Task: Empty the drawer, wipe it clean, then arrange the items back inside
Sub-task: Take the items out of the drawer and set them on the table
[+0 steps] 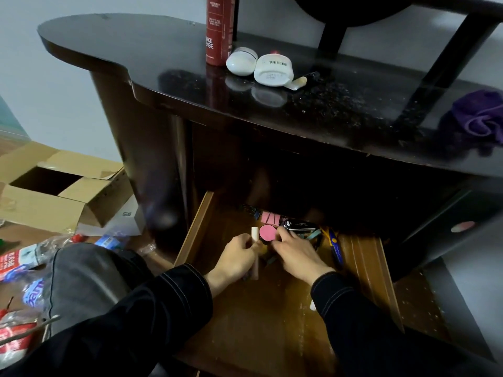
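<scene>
Beneath a dark, dust-speckled dresser top, a wooden drawer stood pulled out toward a person in black sleeves, its contents bunched at the back under the overhang. The left hand had its fingers curled round a pale stick held upright. The right hand reached in beside it, its curled fingertips against a round pink compact and a black case; whether it gripped either could not be told. Pink clips lay just behind the compact, and a blue-and-yellow item lay to the right of the hand.

On the dresser top stood a tall red bottle, with two white jars beside it, one of them tipped over, and a small tube next to them. A crumpled purple cloth sat at the right end. On the floor to the left were an open cardboard box and scattered plastic wrappers.
</scene>
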`<state>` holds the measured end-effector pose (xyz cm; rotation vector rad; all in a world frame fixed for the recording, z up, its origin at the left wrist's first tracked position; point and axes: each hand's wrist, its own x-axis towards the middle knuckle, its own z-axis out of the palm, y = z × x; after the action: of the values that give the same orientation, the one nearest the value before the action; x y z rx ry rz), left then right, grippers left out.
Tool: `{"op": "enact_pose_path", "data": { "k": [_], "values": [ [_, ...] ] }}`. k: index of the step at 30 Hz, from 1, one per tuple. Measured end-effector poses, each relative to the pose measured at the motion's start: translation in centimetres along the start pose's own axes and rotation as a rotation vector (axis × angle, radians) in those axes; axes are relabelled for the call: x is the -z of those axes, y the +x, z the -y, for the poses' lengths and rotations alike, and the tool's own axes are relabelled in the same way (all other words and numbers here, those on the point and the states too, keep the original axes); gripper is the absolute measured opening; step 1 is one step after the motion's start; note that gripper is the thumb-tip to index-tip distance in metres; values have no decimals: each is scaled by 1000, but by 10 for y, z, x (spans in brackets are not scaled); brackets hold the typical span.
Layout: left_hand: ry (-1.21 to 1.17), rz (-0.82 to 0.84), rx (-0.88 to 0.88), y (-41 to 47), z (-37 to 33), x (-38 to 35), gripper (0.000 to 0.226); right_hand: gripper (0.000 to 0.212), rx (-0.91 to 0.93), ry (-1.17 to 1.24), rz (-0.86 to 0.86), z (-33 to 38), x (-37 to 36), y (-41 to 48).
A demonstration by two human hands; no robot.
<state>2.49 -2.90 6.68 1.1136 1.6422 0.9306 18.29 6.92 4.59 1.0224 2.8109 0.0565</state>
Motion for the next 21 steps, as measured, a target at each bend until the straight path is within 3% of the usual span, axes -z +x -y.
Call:
{"op": "enact_pose_path", "data": {
  "k": [4, 8, 14, 21],
  "values": [
    [-15, -8, 15, 2, 2, 1, 24, 56, 23, -36, -20, -2, -3, 1],
    [8, -39, 5, 3, 6, 2, 24, 58, 97, -42, -42, -5, -4, -4],
    [48, -58, -77, -2, 5, 3, 23, 29, 72, 40, -120, -12, 9, -27],
    [66, -39, -346, -42, -30, 10, 16, 27, -63, 198, -276, -1, 80, -97]
  ]
}}
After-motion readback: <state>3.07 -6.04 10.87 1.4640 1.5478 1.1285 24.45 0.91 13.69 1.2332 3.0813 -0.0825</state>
